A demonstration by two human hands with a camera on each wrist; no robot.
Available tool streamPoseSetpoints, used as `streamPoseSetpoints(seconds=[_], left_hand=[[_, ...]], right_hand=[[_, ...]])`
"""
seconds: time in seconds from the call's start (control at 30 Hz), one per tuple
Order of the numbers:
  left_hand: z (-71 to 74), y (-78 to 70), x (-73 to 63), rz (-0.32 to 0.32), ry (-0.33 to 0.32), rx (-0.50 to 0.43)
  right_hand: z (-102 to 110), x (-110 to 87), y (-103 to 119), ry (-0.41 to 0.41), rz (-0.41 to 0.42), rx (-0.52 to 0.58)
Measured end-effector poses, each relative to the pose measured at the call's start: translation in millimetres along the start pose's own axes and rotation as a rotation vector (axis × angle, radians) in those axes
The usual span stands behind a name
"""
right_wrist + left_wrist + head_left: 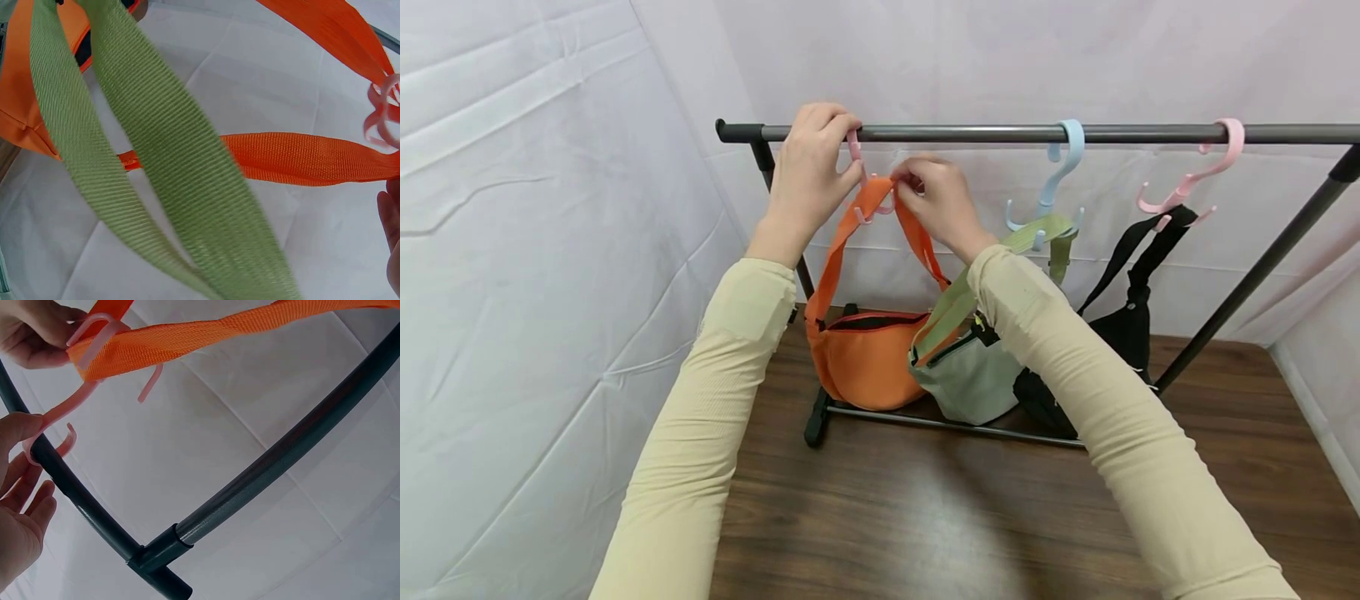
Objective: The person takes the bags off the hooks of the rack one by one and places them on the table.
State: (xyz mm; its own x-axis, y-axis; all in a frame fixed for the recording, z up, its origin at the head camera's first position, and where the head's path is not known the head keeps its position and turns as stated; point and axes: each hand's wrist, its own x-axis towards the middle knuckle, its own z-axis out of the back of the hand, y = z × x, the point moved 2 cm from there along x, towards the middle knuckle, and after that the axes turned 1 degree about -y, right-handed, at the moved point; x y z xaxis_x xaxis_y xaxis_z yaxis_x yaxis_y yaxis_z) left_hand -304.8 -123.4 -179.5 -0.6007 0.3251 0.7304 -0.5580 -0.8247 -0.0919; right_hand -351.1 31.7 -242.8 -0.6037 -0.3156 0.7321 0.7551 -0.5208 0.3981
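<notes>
Head view: bright, diffuse light; glare and soft shadow on the wooden floor (895, 500). Left wrist view: dimmer; metal rail (90, 506) bowed by lens distortion, orange strap (169, 345) legibly textured. Right wrist view: green strap (175, 147) blurred toward the bottom.

The head camera looks forward and down from the near side onto the rail (955, 133) and floor (880, 500). Both wrist views are close and turned sideways: the left faces the rail's left end, the right looks past a green strap (178, 150), sharing the orange strap (175, 344) and pink hook (70, 404)
</notes>
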Motion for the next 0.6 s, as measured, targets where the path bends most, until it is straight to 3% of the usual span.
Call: streamPoseSetpoints(seconds=[0.3,0.47,0.6], left_hand=[[-0.4,1.3,-0.3,-0.005,-0.016,-0.012],[-0.2,2.0,0.5,-0.009,-0.033,-0.042],[0.9,1.7,1.1,-0.017,-0.01,-0.022]], right_hand=[[3,3.8,19,-0.049,0.057,-0.077],[3,0.6,26,-0.128,0.116,-0.129],[5,-0.8,31,-0.167,0.164,-0.152]])
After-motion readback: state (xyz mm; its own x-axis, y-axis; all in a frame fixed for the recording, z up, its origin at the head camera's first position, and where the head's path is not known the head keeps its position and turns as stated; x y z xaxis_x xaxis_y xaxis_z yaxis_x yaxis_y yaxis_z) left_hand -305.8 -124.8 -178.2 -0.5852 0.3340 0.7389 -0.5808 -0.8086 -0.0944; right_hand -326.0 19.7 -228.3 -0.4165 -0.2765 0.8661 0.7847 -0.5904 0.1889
